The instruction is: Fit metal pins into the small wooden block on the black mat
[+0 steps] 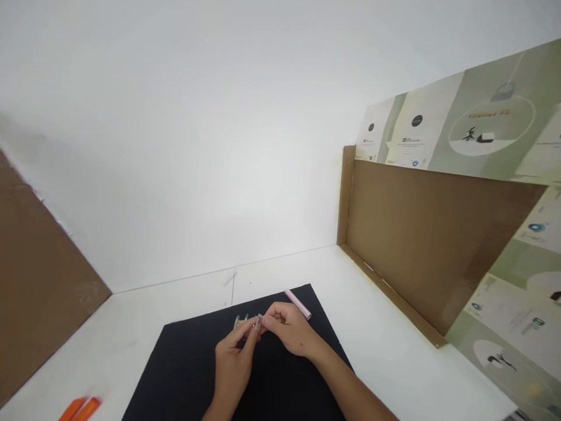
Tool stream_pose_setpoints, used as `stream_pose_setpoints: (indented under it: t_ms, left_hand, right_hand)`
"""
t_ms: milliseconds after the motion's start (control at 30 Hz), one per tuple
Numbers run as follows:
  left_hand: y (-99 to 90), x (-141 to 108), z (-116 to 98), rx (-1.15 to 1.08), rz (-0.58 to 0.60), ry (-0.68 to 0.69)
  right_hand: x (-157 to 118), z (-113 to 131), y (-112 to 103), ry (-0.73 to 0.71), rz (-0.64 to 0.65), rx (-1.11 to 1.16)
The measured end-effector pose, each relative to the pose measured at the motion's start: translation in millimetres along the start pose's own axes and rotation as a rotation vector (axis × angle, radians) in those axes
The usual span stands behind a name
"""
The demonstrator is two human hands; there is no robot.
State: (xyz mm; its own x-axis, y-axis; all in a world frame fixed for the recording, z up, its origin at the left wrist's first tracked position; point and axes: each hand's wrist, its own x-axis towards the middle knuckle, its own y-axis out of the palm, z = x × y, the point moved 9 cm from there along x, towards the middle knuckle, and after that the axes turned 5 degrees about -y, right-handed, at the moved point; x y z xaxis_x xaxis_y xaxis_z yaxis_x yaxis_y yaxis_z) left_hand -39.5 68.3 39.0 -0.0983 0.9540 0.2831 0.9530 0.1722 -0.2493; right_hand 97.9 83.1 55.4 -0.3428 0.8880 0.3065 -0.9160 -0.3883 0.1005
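Over a black mat point(188, 356), my left hand point(235, 355) pinches a small clear and silvery piece point(259, 318) between thumb and forefinger. My right hand point(287, 328) meets it from the right, its thumb and forefinger closed at the same piece. What exactly the piece is, I cannot make out. Just behind my left fingers, small clear objects point(238, 321) show on the mat, partly hidden by that hand. A pale pink rod point(298, 304) lies at the mat's back right edge, close behind my right hand.
Two orange objects point(81, 409) lie on the white table point(65, 356) at the front left. A brown cardboard panel point(39, 275) stands at the left, and a printed cardboard frame point(394, 298) at the right. A white wall point(197, 146) rises behind.
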Motion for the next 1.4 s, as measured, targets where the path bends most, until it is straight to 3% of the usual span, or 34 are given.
stream_pose_setpoints:
  t_ms: [233, 667, 1100, 1400]
  left_hand:
    - [-5.1, 2, 9, -0.01, -0.049, -0.027]
    - [1.1, -1, -2, -0.046, 0.003, -0.001]
    - [-4.7, 2, 15, -0.094, -0.061, -0.089]
    - [-1.5, -1, 0, -0.084, -0.038, -0.042]
  right_hand:
    - [-4, 3, 6, -0.003, 0.1, 0.012]
    - [2, -3, -3, 0.012, -0.058, 0.061]
    - [-4, 6, 8, 0.004, 0.075, 0.075]
    - [-1, 5, 3, 0.014, 0.019, 0.087]
